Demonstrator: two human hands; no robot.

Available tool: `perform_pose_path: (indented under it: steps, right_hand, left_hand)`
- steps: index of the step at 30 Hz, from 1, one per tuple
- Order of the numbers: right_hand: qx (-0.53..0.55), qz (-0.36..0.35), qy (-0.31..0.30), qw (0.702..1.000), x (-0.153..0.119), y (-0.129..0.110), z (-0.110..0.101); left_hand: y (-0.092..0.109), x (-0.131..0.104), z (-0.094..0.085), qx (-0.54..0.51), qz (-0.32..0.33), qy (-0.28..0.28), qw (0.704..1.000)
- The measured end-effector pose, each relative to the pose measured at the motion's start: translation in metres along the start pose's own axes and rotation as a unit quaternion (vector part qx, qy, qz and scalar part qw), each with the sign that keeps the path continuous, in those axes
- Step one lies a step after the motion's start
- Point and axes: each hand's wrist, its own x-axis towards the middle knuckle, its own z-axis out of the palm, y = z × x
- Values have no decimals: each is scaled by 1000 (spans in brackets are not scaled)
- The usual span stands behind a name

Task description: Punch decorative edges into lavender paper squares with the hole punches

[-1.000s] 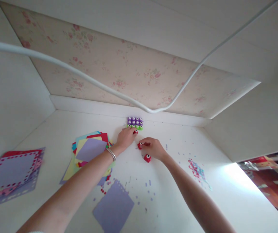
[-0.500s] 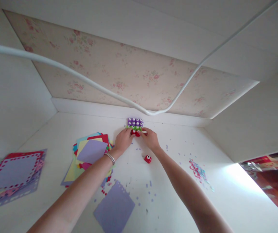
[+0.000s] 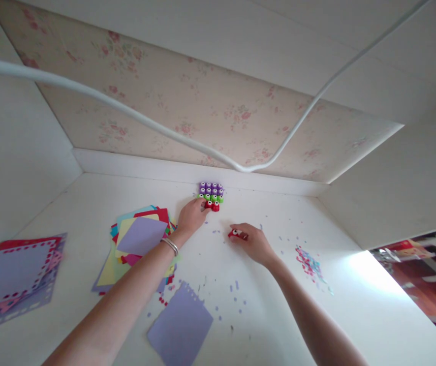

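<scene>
Small craft hole punches with white tops and dark dots stand in tight rows near the back of the white table. Purple punches [image 3: 211,188] are at the back, green punches [image 3: 214,199] come before them, and two red punches [image 3: 215,206] stand in front. My left hand [image 3: 193,217], with a silver bangle at its wrist, has its thumb and fingers closed about the left red punch. Lower and to the right, my right hand [image 3: 254,241] grips another red punch [image 3: 235,233] between thumb and fingers, apart from the rows.
Coloured paper sheets [image 3: 142,237] lie piled left of my left hand. Farther left is a stack of edge-punched papers [image 3: 20,269]. A purple sheet [image 3: 182,325] lies near the front. Punched paper bits [image 3: 310,263] are heaped at right. A white cable [image 3: 157,127] hangs across the view.
My right hand has left the row of punches, moved down and right, and taken hold of the red punch that lay alone. My left hand stays at the red punches.
</scene>
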Motion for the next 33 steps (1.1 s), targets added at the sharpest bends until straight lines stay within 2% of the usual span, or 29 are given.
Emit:
perform_pose_path:
  steps: [3, 7, 10, 18, 22, 24, 29, 33]
  right_hand:
    - [-28, 45, 91, 994, 33, 13, 12]
    - [-17, 23, 115, 993, 70, 18, 30]
    - [-8, 5, 132, 991, 82, 19, 42]
    - [-8, -5, 155, 988, 82, 28, 51]
    - [-14, -45, 195, 980, 81, 25, 51]
    - [-51, -69, 209, 974, 79, 20, 51]
    - [-184, -97, 165, 964, 75, 5, 54]
    - [-175, -112, 180, 962, 75, 1, 52]
  left_hand:
    - [1, 0, -1, -7, -2, 0, 1000]
    - [2, -1, -3, -12, -2, 4, 1000]
    - [2, -1, -3, -14, 0, 5, 1000]
    - [2, 1, -4, -12, -4, 9, 1000]
    - [2, 1, -4, -15, -7, 14, 1000]
    - [3, 1, -5, -18, -8, 17, 1000]
    - [4, 1, -7, -27, 2, 16, 999]
    - [3, 1, -6, -28, 11, 18, 999]
